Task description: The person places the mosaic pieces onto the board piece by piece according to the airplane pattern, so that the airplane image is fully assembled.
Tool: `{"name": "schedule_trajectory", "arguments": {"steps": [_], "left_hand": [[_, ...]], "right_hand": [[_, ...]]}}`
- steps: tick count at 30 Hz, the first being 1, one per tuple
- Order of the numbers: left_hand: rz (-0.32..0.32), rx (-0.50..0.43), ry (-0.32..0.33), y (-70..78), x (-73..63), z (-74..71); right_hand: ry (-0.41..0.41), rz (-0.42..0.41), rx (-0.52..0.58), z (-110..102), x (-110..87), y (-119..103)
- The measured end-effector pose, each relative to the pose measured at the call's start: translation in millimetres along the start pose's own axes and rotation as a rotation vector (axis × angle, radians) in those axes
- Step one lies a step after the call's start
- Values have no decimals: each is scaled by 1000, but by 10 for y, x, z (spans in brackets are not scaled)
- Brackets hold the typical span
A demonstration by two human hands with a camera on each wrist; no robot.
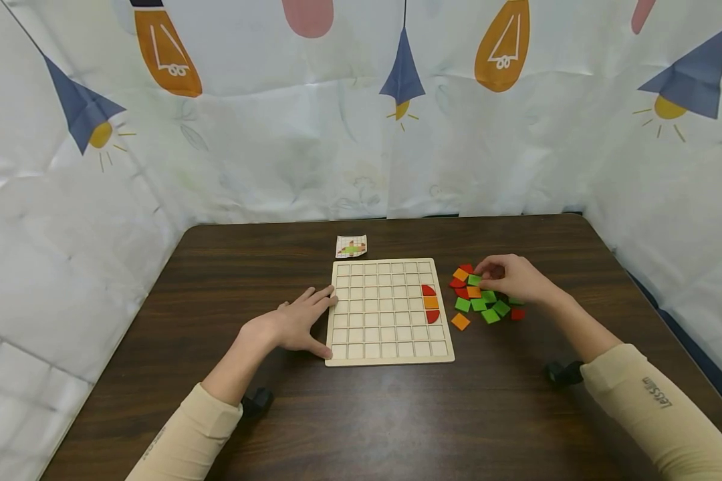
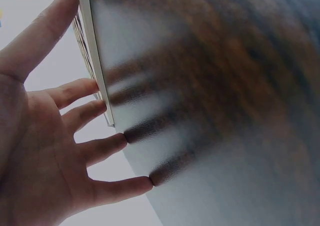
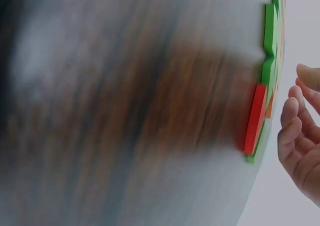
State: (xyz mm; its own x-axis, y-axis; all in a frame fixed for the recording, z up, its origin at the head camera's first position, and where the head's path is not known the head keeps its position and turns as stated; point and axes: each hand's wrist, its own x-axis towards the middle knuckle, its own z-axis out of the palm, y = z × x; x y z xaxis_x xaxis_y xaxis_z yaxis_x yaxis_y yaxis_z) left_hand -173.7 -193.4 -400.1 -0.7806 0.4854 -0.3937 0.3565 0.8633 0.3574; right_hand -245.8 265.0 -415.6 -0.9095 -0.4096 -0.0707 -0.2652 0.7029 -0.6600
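Observation:
A pale wooden grid board [image 1: 391, 361] lies on the table, with two red quarter-round tiles and an orange square tile [image 1: 431, 302] in its right-hand column. My left hand [image 1: 295, 322] has its fingers spread along the board's left edge; thumb and fingertips touch the frame and the tabletop, as the left wrist view shows. To the right of the board is a loose pile of green, red and orange tiles, among them a green tile [image 1: 491, 316]. Over that pile hovers my right hand [image 1: 511, 277], fingers loosely bent and thumb apart, with no tile visible between them.
Behind the board lies a small pattern card [image 1: 351, 247] with a coloured grid picture. The dark wood table [image 1: 397, 421] extends around the board to the white printed curtain [image 1: 277, 153] at the back and sides. A red tile [image 3: 255, 118] sits at the pile's near edge.

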Motion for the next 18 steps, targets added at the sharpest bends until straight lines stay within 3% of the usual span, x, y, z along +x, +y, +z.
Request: {"name": "schedule_trajectory", "arguments": {"steps": [18], "left_hand": [[-1,2,-3,6,-9,8]], "right_hand": [[-27,93,-61,-123,-7,214]]}}
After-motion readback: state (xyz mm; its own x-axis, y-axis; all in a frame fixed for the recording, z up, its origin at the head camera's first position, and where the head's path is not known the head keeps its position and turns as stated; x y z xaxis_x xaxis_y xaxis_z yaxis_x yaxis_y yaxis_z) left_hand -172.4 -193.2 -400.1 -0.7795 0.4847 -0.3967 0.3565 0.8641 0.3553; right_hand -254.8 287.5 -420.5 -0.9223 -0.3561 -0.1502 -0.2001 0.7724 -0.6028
